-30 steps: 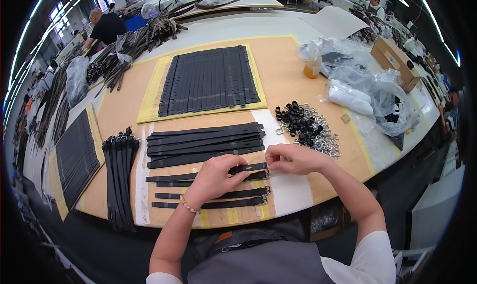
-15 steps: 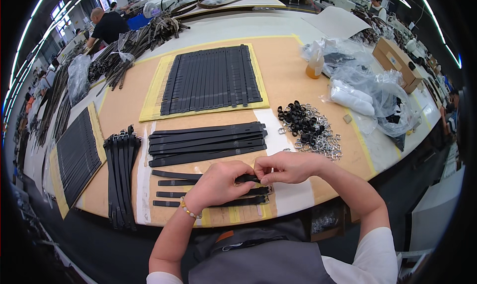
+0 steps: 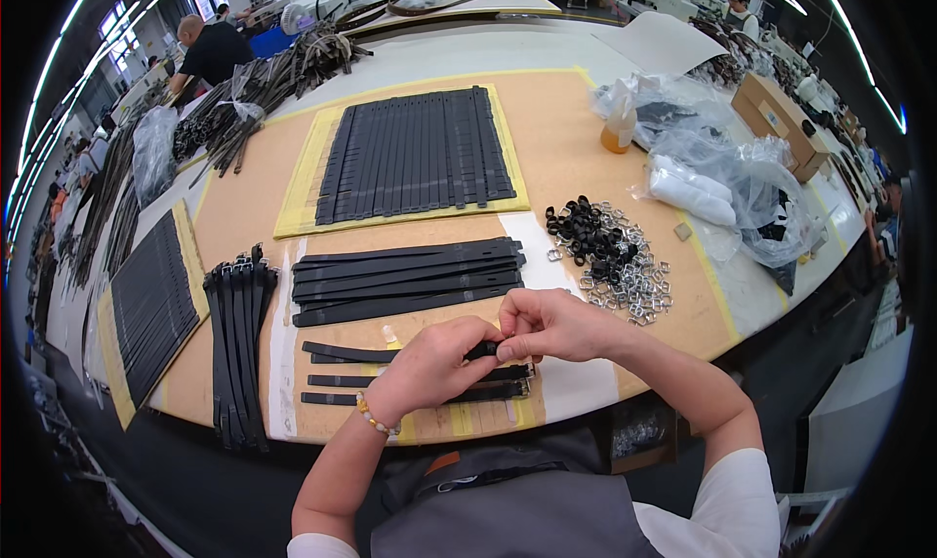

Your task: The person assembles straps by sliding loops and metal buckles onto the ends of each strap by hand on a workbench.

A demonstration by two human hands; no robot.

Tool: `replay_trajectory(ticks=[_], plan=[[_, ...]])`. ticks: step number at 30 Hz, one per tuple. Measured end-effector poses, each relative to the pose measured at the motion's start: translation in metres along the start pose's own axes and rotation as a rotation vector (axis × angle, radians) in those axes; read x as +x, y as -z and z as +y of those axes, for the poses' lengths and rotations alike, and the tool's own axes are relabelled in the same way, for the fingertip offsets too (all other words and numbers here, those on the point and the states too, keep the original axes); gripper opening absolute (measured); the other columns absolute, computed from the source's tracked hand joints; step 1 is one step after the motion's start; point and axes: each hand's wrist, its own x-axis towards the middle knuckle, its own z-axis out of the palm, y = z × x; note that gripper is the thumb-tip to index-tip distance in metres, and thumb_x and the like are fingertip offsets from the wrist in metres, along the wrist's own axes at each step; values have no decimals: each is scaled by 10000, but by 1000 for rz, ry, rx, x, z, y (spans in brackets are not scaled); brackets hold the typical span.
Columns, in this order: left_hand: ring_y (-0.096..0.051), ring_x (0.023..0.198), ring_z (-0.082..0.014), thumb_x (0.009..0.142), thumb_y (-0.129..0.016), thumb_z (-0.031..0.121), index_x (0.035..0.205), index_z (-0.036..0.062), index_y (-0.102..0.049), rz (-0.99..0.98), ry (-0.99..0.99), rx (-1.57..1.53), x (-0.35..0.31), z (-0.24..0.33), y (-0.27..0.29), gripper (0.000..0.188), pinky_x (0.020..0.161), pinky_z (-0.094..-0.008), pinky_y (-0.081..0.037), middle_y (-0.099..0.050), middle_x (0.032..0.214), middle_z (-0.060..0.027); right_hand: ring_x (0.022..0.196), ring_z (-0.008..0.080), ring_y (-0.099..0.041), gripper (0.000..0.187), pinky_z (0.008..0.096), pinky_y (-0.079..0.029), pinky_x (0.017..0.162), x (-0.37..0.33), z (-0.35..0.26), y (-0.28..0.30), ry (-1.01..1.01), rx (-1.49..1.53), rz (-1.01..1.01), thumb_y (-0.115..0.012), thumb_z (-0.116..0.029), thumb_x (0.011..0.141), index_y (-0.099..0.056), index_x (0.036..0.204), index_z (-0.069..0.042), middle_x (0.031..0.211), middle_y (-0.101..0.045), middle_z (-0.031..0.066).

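Several black belt straps lie crosswise at the table's near edge. My left hand (image 3: 441, 361), a beaded bracelet on its wrist, is closed round the uppermost black strap (image 3: 346, 352), whose tail runs out to the left. Thumb and fingers of my right hand (image 3: 551, 326) pinch at the same strap's right end, where a small black part shows between the hands; its exact shape is hidden. Below my left hand lie more straps (image 3: 337, 398) with metal buckles (image 3: 527, 372) at their right ends.
Beyond my hands lies a stack of black straps (image 3: 405, 283); farther back, a strap-covered yellow-edged board (image 3: 281, 228). Black loops (image 3: 584, 228) and metal buckles (image 3: 639, 285) are heaped to the right. Buckled straps (image 3: 237, 348) lie left. A bottle (image 3: 617, 133) and plastic bags (image 3: 771, 202) stand back right.
My right hand has shifted slightly up and its fingers have curled tighter at the strap end. The held strap's tail has dropped, and the two upper tails no longer show apart.
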Motion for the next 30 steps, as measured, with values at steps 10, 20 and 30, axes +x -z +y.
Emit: replay_trajectory(ticks=[10, 20, 30], plan=[[-726, 790, -167, 869, -837, 92, 1054, -11, -719, 164, 109, -28, -4, 3, 7, 242, 692, -290, -579, -751, 906, -94, 937, 174, -742, 267, 277, -599, 815, -15, 36, 7, 165, 473, 99, -598, -229, 1086, -632, 1212, 4, 1054, -734, 99], [-725, 783, -192, 846, -851, 87, 1028, -10, -734, 227, 49, -2, -2, 13, 7, 238, 701, -298, -583, -748, 914, -105, 1054, 187, -727, 315, 294, -589, 894, -22, 47, 4, 268, 689, -25, -626, -161, 1069, -635, 1336, 7, 1162, -734, 120], [-731, 808, -294, 831, -825, 69, 1074, 32, -729, 93, -53, 35, -5, 16, -9, 264, 713, -358, -581, -732, 913, -129, 743, 65, -649, 357, 235, -538, 661, -20, 9, -16, -30, 323, 34, -805, -341, 954, -723, 1101, -27, 901, -725, 16]])
